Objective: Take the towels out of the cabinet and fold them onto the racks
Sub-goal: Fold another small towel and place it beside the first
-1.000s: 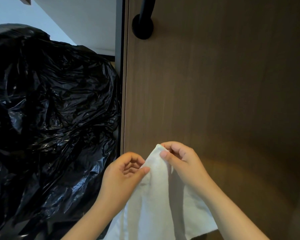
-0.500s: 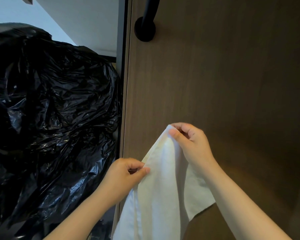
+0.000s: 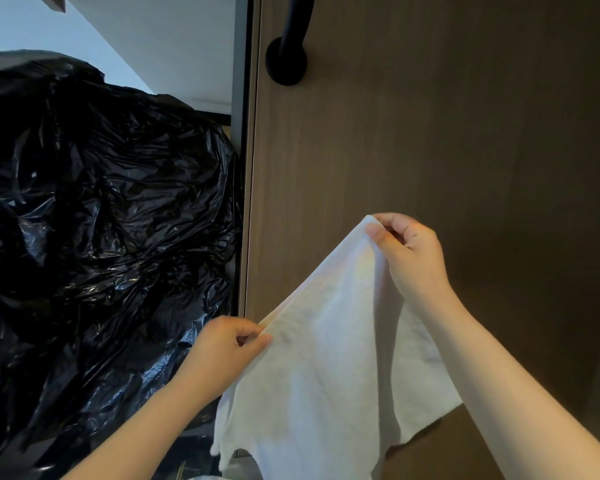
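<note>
A white towel (image 3: 329, 368) hangs in front of me, stretched along its top edge between my two hands. My right hand (image 3: 409, 258) pinches one corner of it, held high against the brown cabinet door (image 3: 430, 150). Lower and to the left, my left hand (image 3: 226, 348) pinches the towel's edge. The rest of the cloth drapes down out of the frame's bottom. No rack is in view.
A large crinkled black plastic bag (image 3: 94, 216) fills the left side. A black bar handle (image 3: 288, 53) is mounted near the top of the cabinet door. A grey door frame (image 3: 239, 133) runs between the bag and the door.
My hands began close together on the towel's corner. The right hand has lifted up and right, the left has slid down the edge, and the towel has spread out between them.
</note>
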`<state>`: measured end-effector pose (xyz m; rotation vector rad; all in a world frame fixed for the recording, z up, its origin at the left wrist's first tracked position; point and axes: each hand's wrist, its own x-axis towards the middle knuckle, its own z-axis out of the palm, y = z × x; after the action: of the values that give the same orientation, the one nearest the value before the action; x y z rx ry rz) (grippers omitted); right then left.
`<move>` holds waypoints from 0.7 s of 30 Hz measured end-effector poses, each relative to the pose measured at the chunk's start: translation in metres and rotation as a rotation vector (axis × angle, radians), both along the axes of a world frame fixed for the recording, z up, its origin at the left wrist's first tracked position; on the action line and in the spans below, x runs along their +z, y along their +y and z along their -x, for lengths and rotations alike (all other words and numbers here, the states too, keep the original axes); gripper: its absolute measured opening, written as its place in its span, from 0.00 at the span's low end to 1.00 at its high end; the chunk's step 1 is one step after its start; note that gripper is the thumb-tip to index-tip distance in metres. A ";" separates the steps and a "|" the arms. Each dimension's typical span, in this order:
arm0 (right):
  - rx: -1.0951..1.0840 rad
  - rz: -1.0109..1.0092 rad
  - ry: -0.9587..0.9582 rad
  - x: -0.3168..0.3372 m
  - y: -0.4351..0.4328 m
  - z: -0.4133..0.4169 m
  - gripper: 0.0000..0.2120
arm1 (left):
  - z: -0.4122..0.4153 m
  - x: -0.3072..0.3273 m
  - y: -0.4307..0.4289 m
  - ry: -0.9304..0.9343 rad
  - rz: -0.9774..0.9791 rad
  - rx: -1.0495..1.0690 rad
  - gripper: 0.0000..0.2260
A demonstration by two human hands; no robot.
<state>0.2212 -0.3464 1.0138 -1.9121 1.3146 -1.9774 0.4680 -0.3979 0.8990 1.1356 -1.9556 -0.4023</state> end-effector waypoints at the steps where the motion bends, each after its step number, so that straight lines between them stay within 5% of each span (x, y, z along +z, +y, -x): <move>1: -0.010 -0.005 0.002 0.001 0.000 0.003 0.05 | -0.003 -0.002 -0.002 -0.010 -0.008 0.013 0.13; 6: -0.048 -0.022 -0.006 0.001 -0.002 0.017 0.04 | -0.016 -0.015 -0.005 -0.004 -0.039 0.031 0.05; 15: -0.125 -0.025 -0.043 -0.002 -0.006 0.029 0.03 | -0.029 -0.014 -0.013 0.008 0.015 0.113 0.16; 21: -0.219 0.026 -0.086 -0.003 -0.011 0.045 0.02 | -0.050 0.011 -0.020 0.020 0.002 0.092 0.08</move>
<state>0.1765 -0.3576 1.0106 -1.7371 1.5401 -2.1583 0.5180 -0.4176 0.9100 1.2109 -1.8784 -0.3609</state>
